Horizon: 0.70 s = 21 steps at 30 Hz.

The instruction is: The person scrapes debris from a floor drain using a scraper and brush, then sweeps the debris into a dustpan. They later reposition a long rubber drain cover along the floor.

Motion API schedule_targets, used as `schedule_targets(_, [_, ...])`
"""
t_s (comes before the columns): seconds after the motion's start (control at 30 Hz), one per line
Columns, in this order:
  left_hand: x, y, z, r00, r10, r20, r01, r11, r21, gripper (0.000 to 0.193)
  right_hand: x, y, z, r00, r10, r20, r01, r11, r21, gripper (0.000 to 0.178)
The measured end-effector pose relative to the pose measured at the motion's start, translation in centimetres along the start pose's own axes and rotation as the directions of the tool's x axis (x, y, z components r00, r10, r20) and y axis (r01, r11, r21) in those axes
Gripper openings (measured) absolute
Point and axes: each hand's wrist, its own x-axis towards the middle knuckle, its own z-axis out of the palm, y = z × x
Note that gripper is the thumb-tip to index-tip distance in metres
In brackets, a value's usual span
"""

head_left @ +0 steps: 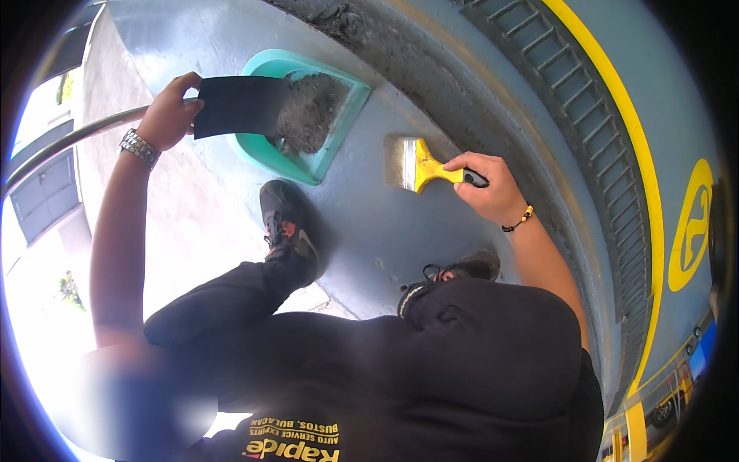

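Observation:
My left hand (171, 114) pinches the outer end of a flat, bendy black sheet (239, 106). The sheet's far end lies over a teal dustpan (350, 115) and touches or hangs just above a heap of grey dirt (314, 112) in it. In my right hand (493, 186) is a wide paintbrush (431, 168), yellow with a black handle tip. Its pale bristles point left, toward the floor to the right of the dustpan; whether they touch it I cannot tell.
A metal tube (77, 137) runs from the left edge to behind my left hand. Along the right lies a dirt-lined channel (431, 85), then a dark slotted grating (566, 73) and a yellow line (653, 185). My black shoes (286, 223) stand on the grey floor (362, 231).

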Motion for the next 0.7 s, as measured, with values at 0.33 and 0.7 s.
schedule_targets(0.33, [1.0, -3.4, -0.8, 0.998, 0.046, 0.04, -0.059, 0.874, 0.483, 0.018, -3.0, -1.5, -4.0, 1.0, -0.013, 0.002, 0.013, 1.0, -0.002, 0.028])
schedule_targets(0.7, [4.5, -10.4, 0.6, 0.999, 0.044, 0.029, -0.051, 0.943, 0.329, 0.018, 2.6, 0.2, 10.1, 0.936, -0.146, 0.321, 0.104, 0.984, 0.144, 0.028])
